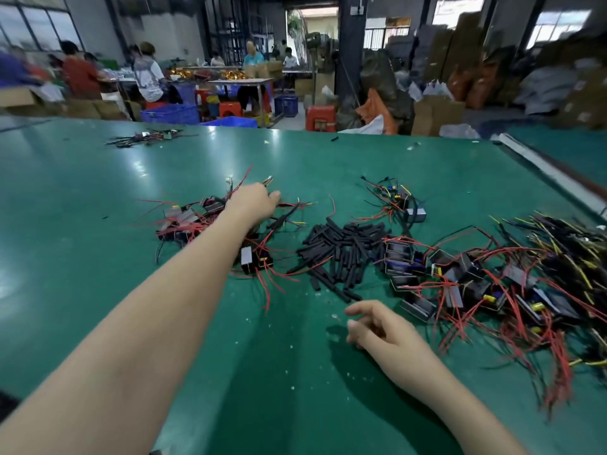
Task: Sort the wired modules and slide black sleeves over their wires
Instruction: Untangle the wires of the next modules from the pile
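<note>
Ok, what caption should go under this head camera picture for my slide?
Left hand reaches over wired modules; right hand hovers near black sleeves.

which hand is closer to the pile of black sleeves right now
The right hand. It hovers just in front of the pile of black sleeves, near its closest edge. The left hand is stretched out beyond and left of the pile, over the left cluster of modules.

Table top (98,224) looked like glossy green sheet, pretty reflective. Sleeves (341,254) were matt black tubing, wires (460,320) shiny red plastic insulation.
</note>
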`<state>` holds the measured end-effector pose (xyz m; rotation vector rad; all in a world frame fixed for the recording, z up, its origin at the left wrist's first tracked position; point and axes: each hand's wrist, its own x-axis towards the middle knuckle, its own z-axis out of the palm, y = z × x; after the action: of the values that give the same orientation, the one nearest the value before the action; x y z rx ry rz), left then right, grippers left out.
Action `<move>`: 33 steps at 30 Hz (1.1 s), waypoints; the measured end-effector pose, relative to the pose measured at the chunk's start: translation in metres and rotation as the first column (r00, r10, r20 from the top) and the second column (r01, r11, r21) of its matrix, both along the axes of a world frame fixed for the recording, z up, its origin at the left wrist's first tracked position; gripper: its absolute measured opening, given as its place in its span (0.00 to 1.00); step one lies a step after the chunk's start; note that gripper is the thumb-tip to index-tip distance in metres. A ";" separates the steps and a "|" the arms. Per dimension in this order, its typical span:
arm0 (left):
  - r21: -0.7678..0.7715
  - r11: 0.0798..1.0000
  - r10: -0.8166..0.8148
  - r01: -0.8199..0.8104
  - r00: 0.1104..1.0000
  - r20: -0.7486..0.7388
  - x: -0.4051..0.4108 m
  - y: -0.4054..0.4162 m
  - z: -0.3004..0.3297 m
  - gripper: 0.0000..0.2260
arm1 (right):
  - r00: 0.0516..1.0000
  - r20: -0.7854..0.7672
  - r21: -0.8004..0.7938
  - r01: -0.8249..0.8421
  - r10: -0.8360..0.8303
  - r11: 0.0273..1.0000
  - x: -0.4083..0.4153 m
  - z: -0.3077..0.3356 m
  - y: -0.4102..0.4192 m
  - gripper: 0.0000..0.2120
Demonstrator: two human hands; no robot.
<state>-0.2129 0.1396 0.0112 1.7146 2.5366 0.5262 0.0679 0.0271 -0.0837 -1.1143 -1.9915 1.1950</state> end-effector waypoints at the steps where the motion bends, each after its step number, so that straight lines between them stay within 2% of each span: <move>1: 0.003 1.000 -0.015 0.015 1.000 -0.022 0.000 0.003 -0.007 0.21 | 1.000 -0.004 0.006 0.001 -0.001 1.000 0.000 -0.001 0.001 0.04; 7: 0.009 0.998 -0.058 0.059 0.995 -0.084 0.000 0.009 -0.017 0.16 | 1.000 -0.013 0.016 0.016 -0.016 1.000 -0.002 -0.004 0.005 0.03; 11: 0.045 0.995 -0.082 0.086 0.994 -0.079 0.015 -0.005 -0.027 0.17 | 0.999 -0.039 -0.003 0.016 -0.016 1.000 -0.003 -0.003 0.003 0.04; 14: 0.124 0.985 -0.122 0.123 0.992 -0.015 0.047 -0.023 -0.041 0.17 | 0.996 -0.083 -0.037 0.027 -0.030 0.999 -0.003 0.002 0.003 0.05; 16: 0.209 0.959 -0.205 0.190 0.978 0.051 0.076 -0.037 -0.047 0.15 | 0.987 -0.150 -0.081 0.051 -0.063 0.995 -0.002 0.008 0.002 0.07; 22: 0.520 0.796 -0.472 0.310 0.856 0.212 0.162 -0.082 -0.042 0.11 | 0.912 -0.330 -0.184 0.191 -0.243 0.964 0.021 0.030 0.001 0.07; 26: 0.611 0.710 -0.599 0.350 0.757 0.262 0.209 -0.096 -0.042 0.12 | 0.855 -0.400 -0.200 0.270 -0.330 0.942 0.056 0.044 -0.004 0.08; 31: 0.725 0.562 -0.736 0.398 0.640 0.219 0.276 -0.109 -0.054 0.12 | 0.797 -0.386 -0.148 0.445 -0.466 0.883 0.117 0.058 -0.008 0.08; 33: 0.756 0.475 -0.758 0.451 0.646 0.090 0.285 -0.111 -0.067 0.12 | 0.763 -0.331 -0.062 0.570 -0.556 0.819 0.150 0.065 -0.002 0.08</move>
<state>0.0723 0.0283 -0.0555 2.2122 1.2608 1.6653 0.2176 0.0251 -0.0188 -1.2676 -1.2758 0.9288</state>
